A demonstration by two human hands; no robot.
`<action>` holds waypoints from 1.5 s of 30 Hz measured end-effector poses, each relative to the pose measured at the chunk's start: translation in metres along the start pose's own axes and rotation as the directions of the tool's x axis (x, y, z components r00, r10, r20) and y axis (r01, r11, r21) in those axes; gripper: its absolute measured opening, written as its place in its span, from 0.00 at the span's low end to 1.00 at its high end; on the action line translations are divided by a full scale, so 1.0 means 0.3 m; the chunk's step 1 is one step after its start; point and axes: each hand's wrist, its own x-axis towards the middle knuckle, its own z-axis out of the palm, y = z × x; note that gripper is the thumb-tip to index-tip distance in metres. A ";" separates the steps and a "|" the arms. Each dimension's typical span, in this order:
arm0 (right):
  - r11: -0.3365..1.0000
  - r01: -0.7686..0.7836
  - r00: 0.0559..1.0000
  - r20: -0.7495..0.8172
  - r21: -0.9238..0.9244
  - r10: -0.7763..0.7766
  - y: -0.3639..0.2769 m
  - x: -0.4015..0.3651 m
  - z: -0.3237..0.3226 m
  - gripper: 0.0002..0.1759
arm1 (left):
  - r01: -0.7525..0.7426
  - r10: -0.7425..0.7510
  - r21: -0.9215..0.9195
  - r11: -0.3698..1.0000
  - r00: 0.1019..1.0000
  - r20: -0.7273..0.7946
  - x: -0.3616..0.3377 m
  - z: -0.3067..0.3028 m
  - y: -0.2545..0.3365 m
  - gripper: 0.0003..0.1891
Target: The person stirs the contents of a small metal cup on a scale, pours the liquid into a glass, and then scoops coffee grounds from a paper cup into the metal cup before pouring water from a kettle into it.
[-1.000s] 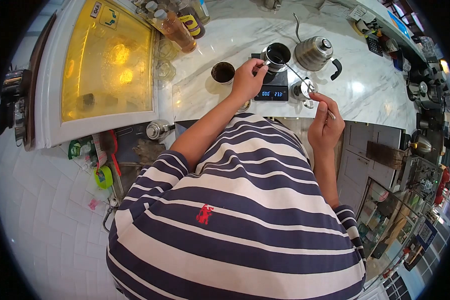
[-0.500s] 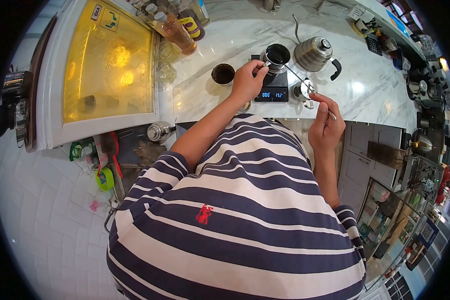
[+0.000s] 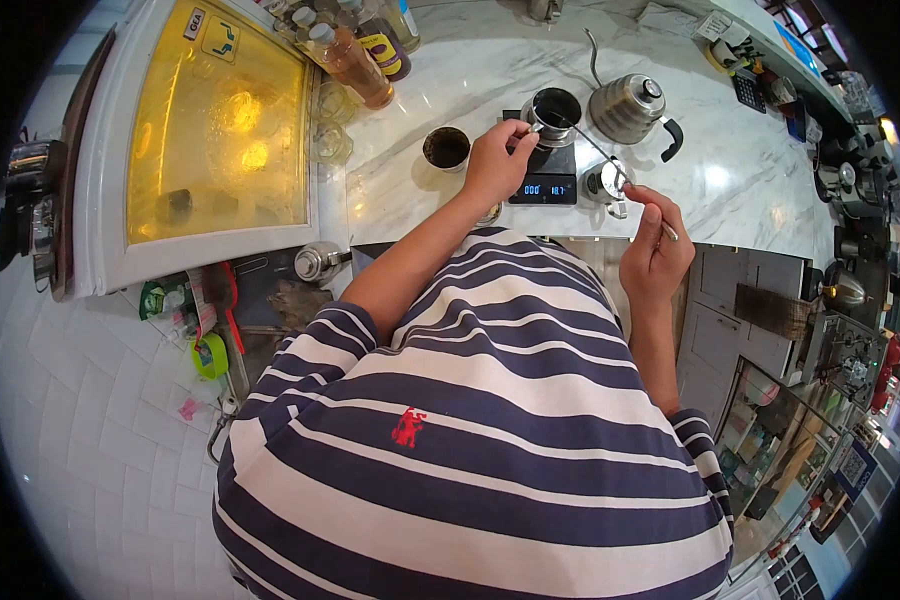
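My left hand is closed on the small handle of a metal cup with a dark inside, which stands on a black digital scale with lit blue digits. My right hand pinches the end of a long thin metal spoon. The spoon slants over to the left, its far end inside the cup, where I cannot make it out. Beneath the spoon, right of the scale, stands a small shiny metal pitcher. A dark-filled cup sits to the left of my left hand.
A gooseneck kettle stands at the right on the marble counter. Bottles and glasses line the left, beside a yellow-lit glass-door cabinet. Below the counter edge is a metal container.
My right hand has shifted slightly right and down, drawing the spoon with it. The scale's digits have changed. My left hand stays on the cup's handle.
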 end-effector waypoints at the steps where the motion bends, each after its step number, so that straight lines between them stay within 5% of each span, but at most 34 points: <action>1: 1.000 -0.008 1.000 0.000 0.003 0.008 -0.002 0.001 -0.003 0.09 | -0.003 0.003 -0.009 1.000 1.000 -0.005 -0.001 0.002 0.001 0.12; 11: 0.986 0.140 0.990 0.027 -0.089 -0.138 0.033 0.043 0.012 0.15 | -0.004 0.004 -0.003 1.000 1.000 0.008 0.017 -0.011 0.010 0.13; 14: 0.995 0.102 0.995 -0.007 -0.006 -0.102 0.046 0.045 0.027 0.09 | -0.003 0.003 -0.001 1.000 1.000 0.003 0.023 -0.008 0.004 0.14; 45: 0.994 0.077 0.996 0.049 -0.075 -0.073 0.008 0.033 -0.013 0.11 | 0.095 -0.096 0.038 0.995 0.995 0.026 0.011 -0.009 0.035 0.16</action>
